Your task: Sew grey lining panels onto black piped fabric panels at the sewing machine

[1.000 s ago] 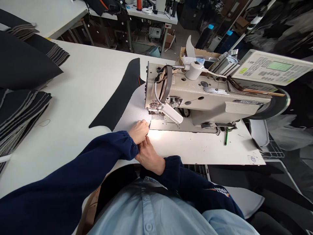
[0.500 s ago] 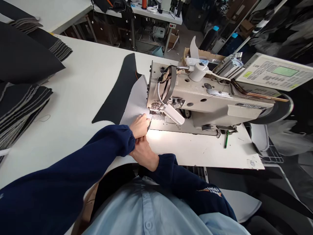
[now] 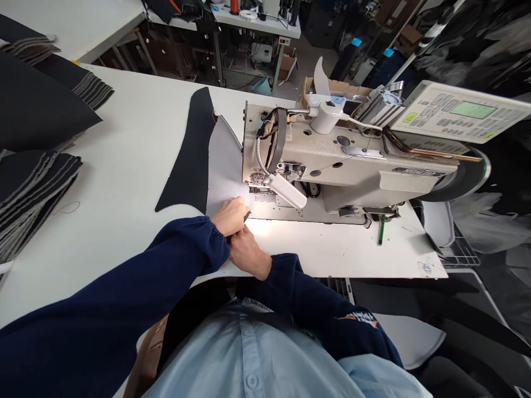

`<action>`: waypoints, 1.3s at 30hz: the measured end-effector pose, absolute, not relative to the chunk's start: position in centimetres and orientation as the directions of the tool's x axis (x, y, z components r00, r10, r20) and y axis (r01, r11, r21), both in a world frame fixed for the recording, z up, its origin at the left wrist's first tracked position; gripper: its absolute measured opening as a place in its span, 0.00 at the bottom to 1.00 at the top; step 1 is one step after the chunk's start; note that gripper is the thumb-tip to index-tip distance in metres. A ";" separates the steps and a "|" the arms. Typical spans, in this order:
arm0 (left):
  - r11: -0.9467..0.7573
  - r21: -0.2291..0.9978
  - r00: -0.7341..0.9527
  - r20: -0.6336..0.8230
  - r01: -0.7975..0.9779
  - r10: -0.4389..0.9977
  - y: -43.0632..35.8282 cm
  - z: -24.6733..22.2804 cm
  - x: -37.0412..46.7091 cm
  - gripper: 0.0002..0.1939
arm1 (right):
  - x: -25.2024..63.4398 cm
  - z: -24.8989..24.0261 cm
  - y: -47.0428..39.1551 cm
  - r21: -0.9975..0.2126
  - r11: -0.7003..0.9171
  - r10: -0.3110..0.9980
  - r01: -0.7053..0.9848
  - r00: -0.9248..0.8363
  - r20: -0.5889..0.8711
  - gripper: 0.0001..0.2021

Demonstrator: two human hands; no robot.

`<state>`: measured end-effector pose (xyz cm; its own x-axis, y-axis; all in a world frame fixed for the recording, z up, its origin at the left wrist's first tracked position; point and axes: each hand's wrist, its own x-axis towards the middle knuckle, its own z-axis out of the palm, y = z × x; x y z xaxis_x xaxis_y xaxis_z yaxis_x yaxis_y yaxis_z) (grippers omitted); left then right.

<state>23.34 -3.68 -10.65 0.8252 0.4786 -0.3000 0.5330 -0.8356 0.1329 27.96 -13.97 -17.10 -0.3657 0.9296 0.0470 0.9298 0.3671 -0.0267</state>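
Observation:
Beside the needle area of the sewing machine point(image 3: 315, 149) lies a grey fabric panel point(image 3: 224, 166), joined to a black fabric panel point(image 3: 186, 155) that spreads out to its left. My left hand point(image 3: 230, 215) rests on the grey panel's near end with its fingers curled and pressed on the fabric by the presser foot. Just below it, my right hand point(image 3: 249, 251) is closed in a fist around the near edge of the fabric, mostly hidden by the left hand and sleeve. A dark edge of fabric shows between the two hands.
Stacks of black fabric pieces point(image 3: 37, 188) lie at the table's left. A white lamp point(image 3: 288, 190) hangs in front of the machine head. A control panel point(image 3: 468, 113) stands on the right, and a green-handled tool point(image 3: 381, 229) is near the machine's base.
The fabric panels have turned a little, their far end swinging left. My right hand has shifted slightly up and right, its fingers more tightly curled. The whole view has moved a little.

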 end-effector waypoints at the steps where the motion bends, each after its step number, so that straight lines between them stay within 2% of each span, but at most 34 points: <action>1: -0.841 0.126 0.829 -0.293 0.526 0.475 -3.6 -10.7 23.4 0.15 | 28.3 -17.2 -13.9 -0.027 0.364 0.929 0.931 -0.361 0.078 0.11; 4: -0.849 0.107 0.834 -0.288 0.517 0.471 -3.3 -10.7 23.7 0.15 | 29.1 -17.6 -13.7 -0.021 0.333 0.932 0.943 -0.325 0.157 0.10; 9: -0.840 0.083 0.814 -0.312 0.537 0.489 -2.8 -10.8 24.7 0.14 | 30.0 -17.9 -13.3 -0.052 0.289 0.947 0.956 -0.278 0.162 0.10; 17: -0.788 0.151 0.794 -0.257 0.597 0.551 -2.4 -11.7 25.4 0.17 | 30.0 -18.7 -13.8 -0.079 0.264 0.932 0.961 -0.234 0.276 0.12; 20: -0.819 0.118 0.820 -0.215 0.561 0.531 -3.1 -11.3 23.7 0.17 | 30.2 -19.0 -14.1 -0.064 0.236 0.932 0.970 -0.208 0.296 0.14; 23: -0.838 0.091 0.823 -0.271 0.538 0.499 -3.4 -10.9 22.3 0.16 | 30.2 -19.1 -14.1 -0.067 0.228 0.931 0.971 -0.197 0.308 0.17; 26: -0.853 0.104 0.833 -0.304 0.512 0.463 -3.3 -10.9 22.0 0.15 | 30.2 -19.1 -13.9 -0.055 0.220 0.931 0.974 -0.193 0.311 0.18; 30: -0.863 0.130 0.857 -0.260 0.488 0.446 -3.4 -11.1 22.1 0.14 | 30.8 -19.0 -13.8 -0.057 0.211 0.935 0.976 -0.184 0.304 0.18; 35: -0.847 0.021 0.814 -0.293 0.530 0.502 -4.9 -10.2 20.8 0.20 | 31.9 -18.8 -14.2 -0.107 0.237 0.919 0.966 -0.187 0.347 0.17; 39: -0.857 -0.061 0.811 -0.293 0.512 0.506 -5.8 -10.1 20.2 0.16 | 31.9 -18.8 -14.3 -0.143 0.228 0.922 0.963 -0.167 0.348 0.17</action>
<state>20.25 -5.83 -10.07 0.8112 0.5060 -0.2931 0.5123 -0.8566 -0.0611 31.95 -14.33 -18.81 -0.1665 0.9224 0.3484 0.9632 0.2278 -0.1427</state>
